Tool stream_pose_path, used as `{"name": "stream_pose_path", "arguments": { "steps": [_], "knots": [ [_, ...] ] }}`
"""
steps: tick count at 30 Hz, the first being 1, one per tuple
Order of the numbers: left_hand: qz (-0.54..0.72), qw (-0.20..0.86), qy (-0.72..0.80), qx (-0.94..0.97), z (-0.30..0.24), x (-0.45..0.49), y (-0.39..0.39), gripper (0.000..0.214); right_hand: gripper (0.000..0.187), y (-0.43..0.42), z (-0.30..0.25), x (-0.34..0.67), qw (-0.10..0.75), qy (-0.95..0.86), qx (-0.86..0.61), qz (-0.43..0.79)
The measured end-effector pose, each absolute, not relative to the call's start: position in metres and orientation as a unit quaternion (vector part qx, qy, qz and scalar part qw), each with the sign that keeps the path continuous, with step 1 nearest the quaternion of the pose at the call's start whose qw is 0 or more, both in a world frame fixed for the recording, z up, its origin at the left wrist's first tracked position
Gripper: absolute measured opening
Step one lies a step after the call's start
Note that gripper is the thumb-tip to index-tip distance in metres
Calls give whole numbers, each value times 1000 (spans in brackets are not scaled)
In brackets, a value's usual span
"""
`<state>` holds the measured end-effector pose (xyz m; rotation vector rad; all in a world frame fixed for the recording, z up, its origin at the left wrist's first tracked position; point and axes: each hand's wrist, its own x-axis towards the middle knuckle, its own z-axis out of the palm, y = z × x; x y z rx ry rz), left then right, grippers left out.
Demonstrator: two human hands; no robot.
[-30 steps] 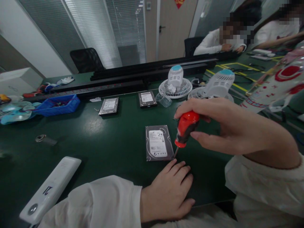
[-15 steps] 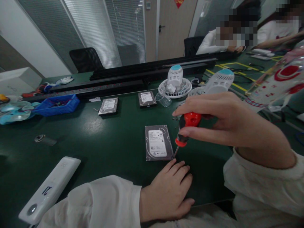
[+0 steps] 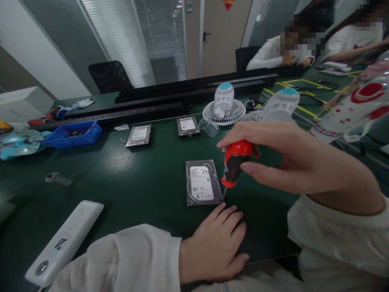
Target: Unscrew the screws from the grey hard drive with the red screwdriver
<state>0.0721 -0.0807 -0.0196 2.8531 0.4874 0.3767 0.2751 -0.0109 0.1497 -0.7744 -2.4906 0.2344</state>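
Note:
A hard drive (image 3: 201, 183) lies label side up on the green table, right in front of me. My right hand (image 3: 273, 158) grips a red and black screwdriver (image 3: 236, 160) by its handle, between thumb and fingers. Its tip meets the drive's near right corner, the shaft leaning slightly. Any screw under the tip is too small to make out. My left hand (image 3: 215, 243) rests palm down on the table with fingers extended, the fingertips close to that same corner. Whether they touch the drive I cannot tell.
Farther back lie two more hard drives, one (image 3: 139, 135) on the left, another (image 3: 187, 126) near a clear plastic cup (image 3: 209, 127). White fan parts (image 3: 224, 109) stand behind. A blue bin (image 3: 73, 136), a metal cylinder (image 3: 59, 179) and a white device (image 3: 65, 243) are leftward. Two people sit at back right.
The fingers of my right hand have shifted around the screwdriver handle, which has turned and stands a little more upright. My left hand and the hard drive stay in place.

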Motion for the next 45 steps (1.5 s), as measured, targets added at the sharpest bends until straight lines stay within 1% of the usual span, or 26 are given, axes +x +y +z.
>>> {"name": "stream_pose_path", "arguments": {
  "steps": [2,4,7,8,12,18,19,24,30,34,36,40,42,45],
  "knots": [
    [129,111,166,971,-19,72,-80,58,20,-9,150,274,261,-918,-288,75],
    [130,111,166,971,-19,72,-80,58,21,-9,150,274,270,-915,-294,63],
    [132,110,166,971,-19,72,-80,58,14,-10,152,275,274,-913,-293,70],
    [133,110,166,971,-19,72,-80,58,14,-10,153,275,270,-916,-288,75],
    [133,109,167,971,-19,72,-81,57,23,-12,154,276,264,-922,-272,75],
    [125,109,167,972,-19,72,-81,58,18,-11,150,274,294,-905,-301,63],
    [123,109,168,972,-18,72,-81,58,18,-12,150,275,290,-906,-301,65],
    [121,112,167,972,-18,72,-81,58,36,-13,150,277,260,-917,-294,66],
    [124,108,167,972,-18,72,-80,57,33,-12,148,276,280,-912,-293,60],
    [125,105,166,973,-17,72,-80,58,47,-13,150,277,256,-925,-272,71],
    [123,104,167,973,-17,72,-80,58,45,-13,150,276,258,-926,-266,78],
    [126,104,167,972,-19,73,-80,58,33,-11,147,273,282,-916,-277,74],
    [129,105,167,972,-19,73,-80,58,36,-11,147,274,280,-918,-271,68],
    [126,106,166,972,-20,72,-80,58,46,-11,150,275,258,-927,-262,71]
  ]
}}
